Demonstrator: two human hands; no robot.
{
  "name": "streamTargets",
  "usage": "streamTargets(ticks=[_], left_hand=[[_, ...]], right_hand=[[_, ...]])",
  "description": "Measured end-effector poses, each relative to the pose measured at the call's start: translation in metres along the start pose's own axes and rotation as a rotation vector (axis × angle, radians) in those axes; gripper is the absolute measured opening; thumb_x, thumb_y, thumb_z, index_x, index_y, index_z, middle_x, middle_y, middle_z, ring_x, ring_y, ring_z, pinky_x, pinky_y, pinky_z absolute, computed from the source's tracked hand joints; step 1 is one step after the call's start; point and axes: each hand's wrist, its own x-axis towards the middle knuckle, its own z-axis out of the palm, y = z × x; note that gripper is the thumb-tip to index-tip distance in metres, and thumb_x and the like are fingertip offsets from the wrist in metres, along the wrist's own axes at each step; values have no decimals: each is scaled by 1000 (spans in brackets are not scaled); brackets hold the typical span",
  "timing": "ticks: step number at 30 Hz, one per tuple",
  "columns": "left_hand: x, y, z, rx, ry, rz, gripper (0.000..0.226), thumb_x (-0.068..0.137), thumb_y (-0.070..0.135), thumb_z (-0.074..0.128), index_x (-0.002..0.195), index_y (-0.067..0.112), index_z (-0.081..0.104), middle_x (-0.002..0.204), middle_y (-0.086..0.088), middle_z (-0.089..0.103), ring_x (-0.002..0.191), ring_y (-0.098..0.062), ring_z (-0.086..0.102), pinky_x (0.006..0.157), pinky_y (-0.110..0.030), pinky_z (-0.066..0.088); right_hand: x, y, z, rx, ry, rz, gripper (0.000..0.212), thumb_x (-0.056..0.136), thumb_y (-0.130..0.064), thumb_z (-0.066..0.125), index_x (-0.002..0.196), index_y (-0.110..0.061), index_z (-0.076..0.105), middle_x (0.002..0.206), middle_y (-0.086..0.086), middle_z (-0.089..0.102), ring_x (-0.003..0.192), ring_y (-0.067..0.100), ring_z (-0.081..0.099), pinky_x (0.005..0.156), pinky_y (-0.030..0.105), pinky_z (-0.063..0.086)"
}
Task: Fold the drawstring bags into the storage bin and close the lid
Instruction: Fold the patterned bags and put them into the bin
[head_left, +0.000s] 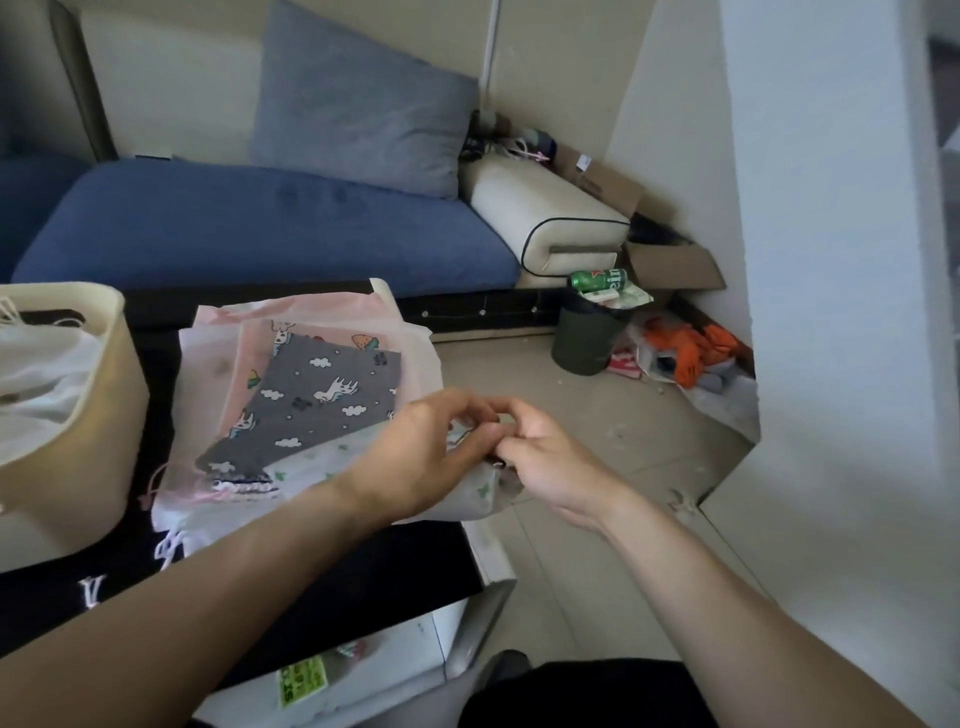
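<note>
You are handling thin matt cloth bags (306, 395); bin (78, 415) is showing smooth matt plastic; desk (363, 566) is wearing black cloth.

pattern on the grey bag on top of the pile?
White clouds and unicorns on the grey bag, clearest in the head view.

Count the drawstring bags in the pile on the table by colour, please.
Pink bag: 1
Grey bag: 1
White bag with green print, held by left hand and right hand: 1
Total: 3
</note>
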Motion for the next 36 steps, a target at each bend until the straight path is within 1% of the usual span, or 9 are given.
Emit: streamTargets(ticks=[5,7,12,15,19,22,25,30,36], left_hand=[[9,-3,8,-176,-79,-52,11,96,21,63,99,13,69,92,3,75,85,-6,70,78,-17,53],[10,-5,10,-199,-88,-104,12,96,22,63,96,13,70,87,3,75,81,-8,70,75,-21,53],[11,-13,3,-27,-128,-228,33,97,28,60,65,23,61,48,17,50,47,-1,42,48,-14,32],[10,-16,-4,-91,-246,-329,38,97,31,60,65,11,58,53,11,41,50,-6,34,51,-22,29],[7,-6,-10,-399,-406,-447,46,90,46,63,52,23,52,55,5,34,49,-11,28,50,-26,19],[6,-4,-11,-399,-381,-431,37,85,38,72,57,18,59,63,-4,37,59,-16,31,53,-26,22],[6,-5,-9,-347,-272,-457,27,81,30,80,75,4,73,70,-7,48,69,-18,40,65,-29,32],[4,-3,-7,-513,-258,-536,36,64,35,84,87,8,80,98,-23,73,84,-16,60,87,-31,46],[3,-2,-4,-558,-220,-564,28,67,21,88,86,3,78,94,-17,75,87,-17,63,95,-30,48]], right_hand=[[-1,3,-12,43,19,-19,32,103,-1,43,127,-16,58,118,9,73,111,15,69,90,24,55],[-1,3,-16,16,23,-26,26,106,-10,46,124,-22,61,117,7,73,107,13,70,87,24,54],[2,-1,-29,-142,46,-43,21,100,-23,62,121,-21,66,95,-2,77,88,8,73,75,20,53],[2,-2,-29,-185,30,-61,18,95,-23,69,111,-16,69,79,-4,77,78,8,71,74,23,55],[3,-3,-24,-218,46,-92,9,92,-22,73,98,-16,72,79,2,77,70,7,68,63,17,52],[4,-5,-20,-182,80,-114,6,88,-19,77,90,-14,74,75,4,76,63,6,67,58,15,49],[5,-5,-18,-164,119,-136,10,82,-16,83,87,-13,75,80,8,76,68,10,68,65,22,57],[5,-6,-14,-115,136,-150,12,79,-14,85,85,-17,75,87,10,77,76,16,70,75,28,60],[0,-9,-12,-80,116,-168,9,82,-15,83,87,-19,76,87,7,78,77,13,71,70,22,57]])
